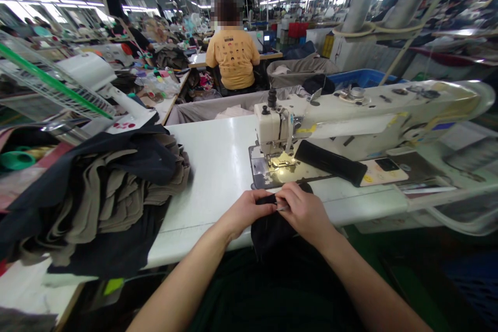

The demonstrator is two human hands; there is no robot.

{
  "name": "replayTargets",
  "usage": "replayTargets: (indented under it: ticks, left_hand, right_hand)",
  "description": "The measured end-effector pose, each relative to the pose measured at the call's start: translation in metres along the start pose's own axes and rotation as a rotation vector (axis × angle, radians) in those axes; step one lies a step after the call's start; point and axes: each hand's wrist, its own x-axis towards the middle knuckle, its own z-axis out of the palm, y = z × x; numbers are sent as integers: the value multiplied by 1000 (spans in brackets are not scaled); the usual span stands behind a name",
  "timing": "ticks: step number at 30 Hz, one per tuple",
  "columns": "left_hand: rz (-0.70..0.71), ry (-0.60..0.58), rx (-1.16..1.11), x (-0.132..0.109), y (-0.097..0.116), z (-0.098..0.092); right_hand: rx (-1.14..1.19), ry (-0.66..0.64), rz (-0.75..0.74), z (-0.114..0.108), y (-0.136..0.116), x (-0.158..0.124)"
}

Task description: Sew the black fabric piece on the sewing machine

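Note:
At the front edge of the white table, my left hand [249,211] pinches a piece of black fabric [270,233] between thumb and fingers. My right hand [303,212] is closed on the same fabric, with a small greyish item, too small to name, showing at its fingertips. The cloth hangs down over the table edge toward my lap. Just beyond my hands stands a sewing machine [272,129], its needle area lit. A folded black strip [330,162] lies on the machine bed, right of the needle.
Stacked dark and grey-brown fabric pieces [116,181] lie on the left. A phone [384,171] rests right of the black strip. Behind the table are a grey cloth-lined bin [218,106] and a seated person in a yellow shirt [232,57]. Thread cones [358,8] stand at upper right.

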Motion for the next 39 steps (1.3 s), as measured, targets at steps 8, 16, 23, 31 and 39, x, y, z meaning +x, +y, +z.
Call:
replayTargets:
  ticks: [8, 16, 23, 31, 39]
  left_hand:
    - [-111, 31, -167, -5, 2, -10]
    - [-133, 28, -200, -4, 3, -8]
    - [-105, -88, -37, -7, 13, -22]
    - [368, 313, 1035, 21, 52, -48]
    - [429, 275, 1330, 10, -15, -21]
  right_hand:
    - [116, 414, 322, -17, 21, -2]
    - [92, 265, 263, -34, 24, -7]
    - [248, 31, 357, -30, 25, -5]
    - [517, -129, 630, 3, 18, -15]
    - [91, 35, 345, -2, 28, -24]
